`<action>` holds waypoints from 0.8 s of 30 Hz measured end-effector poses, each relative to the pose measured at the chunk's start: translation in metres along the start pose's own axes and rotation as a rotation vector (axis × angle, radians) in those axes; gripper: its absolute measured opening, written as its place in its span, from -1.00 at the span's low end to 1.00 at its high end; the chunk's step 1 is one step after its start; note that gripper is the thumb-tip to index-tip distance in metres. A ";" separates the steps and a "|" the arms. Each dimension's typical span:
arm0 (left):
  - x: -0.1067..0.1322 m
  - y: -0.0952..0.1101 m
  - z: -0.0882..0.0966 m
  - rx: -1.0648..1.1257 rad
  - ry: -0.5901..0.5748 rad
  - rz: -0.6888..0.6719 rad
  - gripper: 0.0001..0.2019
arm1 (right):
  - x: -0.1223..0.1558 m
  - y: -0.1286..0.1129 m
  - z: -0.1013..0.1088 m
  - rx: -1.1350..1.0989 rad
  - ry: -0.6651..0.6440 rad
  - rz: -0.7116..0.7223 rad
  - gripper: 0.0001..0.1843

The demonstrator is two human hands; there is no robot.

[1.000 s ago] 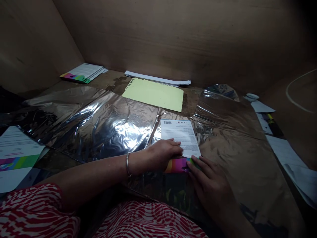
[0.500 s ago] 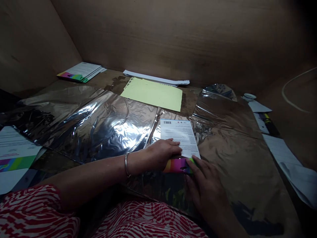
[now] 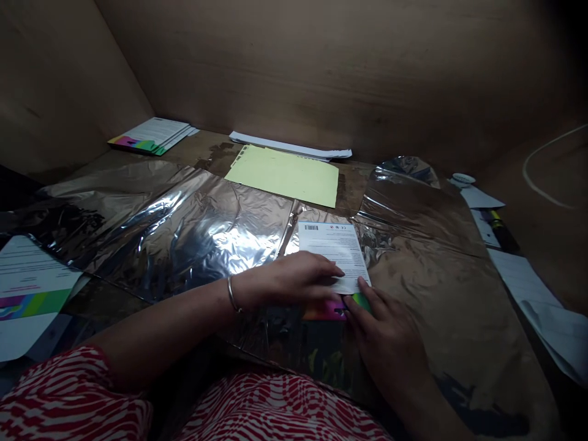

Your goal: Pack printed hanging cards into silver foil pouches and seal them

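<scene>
While the left forearm (image 3: 169,321) slants in from the lower left, its wrist ringed by a bangle (image 3: 233,294), the left hand (image 3: 296,278) is palm down over the lower part of the white printed card (image 3: 331,240), fingers stretched rightward and slightly parted; the right hand (image 3: 390,331) angles up from the lower right, its fingertips at the right end of the multicoloured band (image 3: 321,310); whether they pinch it I cannot tell; the card lies on shiny plastic film (image 3: 220,236), nearer than the yellow sheet (image 3: 287,175).
</scene>
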State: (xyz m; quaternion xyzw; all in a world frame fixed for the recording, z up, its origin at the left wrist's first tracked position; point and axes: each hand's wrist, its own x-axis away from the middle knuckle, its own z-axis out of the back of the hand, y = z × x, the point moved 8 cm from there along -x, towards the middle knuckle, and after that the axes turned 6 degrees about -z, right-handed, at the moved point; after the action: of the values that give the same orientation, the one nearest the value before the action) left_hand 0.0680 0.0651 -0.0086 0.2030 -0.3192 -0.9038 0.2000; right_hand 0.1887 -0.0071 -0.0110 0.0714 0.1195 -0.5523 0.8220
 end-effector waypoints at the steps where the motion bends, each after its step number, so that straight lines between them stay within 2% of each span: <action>1: 0.001 0.003 -0.003 -0.068 -0.002 -0.008 -0.56 | -0.002 0.001 0.001 -0.023 0.014 0.001 -0.74; 4: 0.004 0.006 -0.014 -0.206 0.015 -0.004 -0.48 | -0.009 0.015 0.005 -0.165 0.069 -0.067 -0.81; 7: 0.006 0.000 -0.020 -0.197 -0.004 -0.027 -0.60 | -0.019 0.044 0.000 -0.372 0.053 -0.213 -0.77; 9: 0.006 -0.004 -0.015 -0.177 -0.013 -0.074 -0.70 | -0.025 0.055 -0.005 -0.420 0.023 -0.209 -0.78; 11: 0.005 -0.003 -0.008 -0.169 -0.027 -0.124 -0.76 | -0.026 0.051 -0.007 -0.371 0.009 -0.065 -0.78; 13: 0.006 0.003 -0.004 -0.178 -0.051 -0.142 -0.77 | -0.021 0.041 -0.010 -0.293 0.013 0.103 -0.67; 16: 0.014 0.012 -0.004 -0.227 0.011 -0.054 -0.71 | -0.012 0.032 -0.017 -0.195 0.012 0.216 -0.58; 19: 0.027 0.016 -0.020 -0.307 0.080 -0.014 -0.64 | -0.008 0.028 -0.021 -0.101 0.034 0.273 -0.56; 21: 0.034 0.013 -0.032 -0.352 0.075 -0.014 -0.64 | -0.006 0.023 -0.020 -0.039 0.083 0.357 -0.57; 24: 0.042 0.008 -0.039 -0.426 0.057 -0.030 -0.61 | 0.001 0.015 -0.021 0.054 0.190 0.497 -0.61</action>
State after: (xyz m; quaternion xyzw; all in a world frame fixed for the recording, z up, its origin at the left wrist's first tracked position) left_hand 0.0540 0.0197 -0.0410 0.1866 -0.1122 -0.9476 0.2339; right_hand 0.2004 0.0032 -0.0312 0.1720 0.1603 -0.3273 0.9152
